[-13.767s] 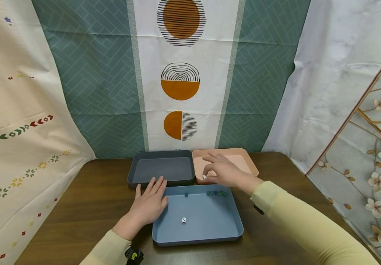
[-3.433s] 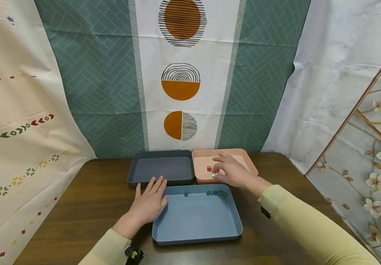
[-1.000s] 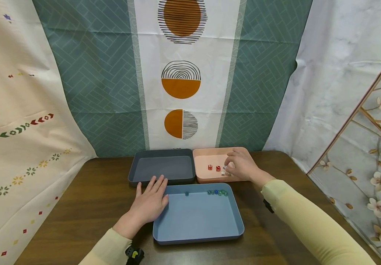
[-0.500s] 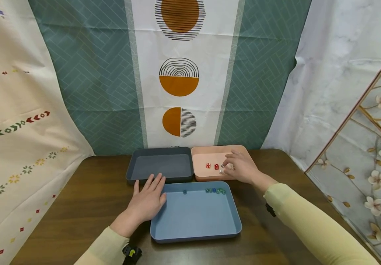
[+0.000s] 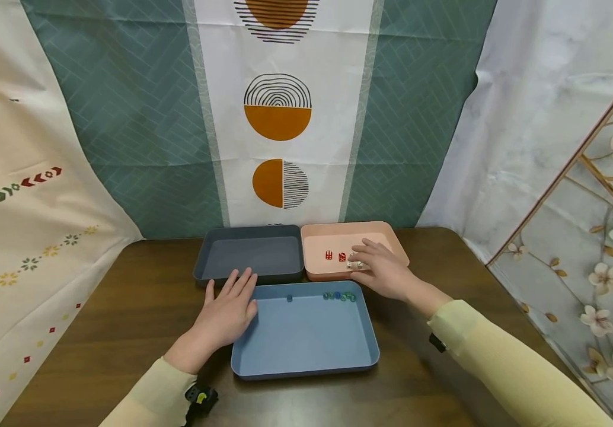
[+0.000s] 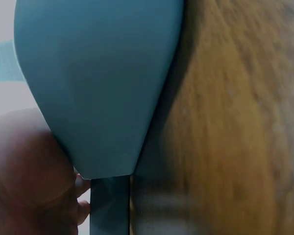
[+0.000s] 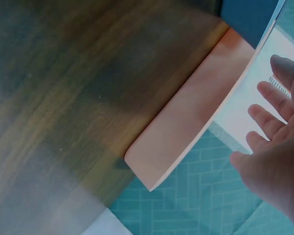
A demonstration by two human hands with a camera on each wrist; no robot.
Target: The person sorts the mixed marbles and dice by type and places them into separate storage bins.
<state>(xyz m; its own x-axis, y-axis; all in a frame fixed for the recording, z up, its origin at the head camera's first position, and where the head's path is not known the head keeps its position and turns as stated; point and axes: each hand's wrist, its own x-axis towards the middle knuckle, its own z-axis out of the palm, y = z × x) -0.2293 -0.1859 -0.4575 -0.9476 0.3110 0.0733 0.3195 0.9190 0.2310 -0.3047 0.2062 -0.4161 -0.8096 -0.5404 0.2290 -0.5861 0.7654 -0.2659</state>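
My right hand [image 5: 383, 273] hovers over the front of the pink tray [image 5: 346, 231], fingers extended and pinching nothing. Two red dice, one [image 5: 329, 255] left of the other [image 5: 342, 257], lie in that tray. White dice [image 5: 357, 265] sit beside them, partly covered by the fingers. In the right wrist view, the hand [image 7: 274, 132] is above the pink tray's wall [image 7: 196, 107] with its fingers spread. My left hand [image 5: 224, 314] rests with straight fingers at the blue tray's [image 5: 306, 338] upper left edge. The left wrist view has part of that hand [image 6: 29, 166] against the tray's side [image 6: 98, 88].
A dark grey tray [image 5: 250, 252] stands left of the pink one, behind the blue tray. Inside the blue tray, several small green and blue pieces [image 5: 338, 296] line the back right, and one dark blue piece [image 5: 289, 298] sits further left. Patterned cloths hang behind the wooden table [image 5: 125, 332].
The white die in the blue tray earlier is gone from there. White and red dice now show in the pink tray. My right hand's pinch has loosened; the left stays put. The view has tilted down.
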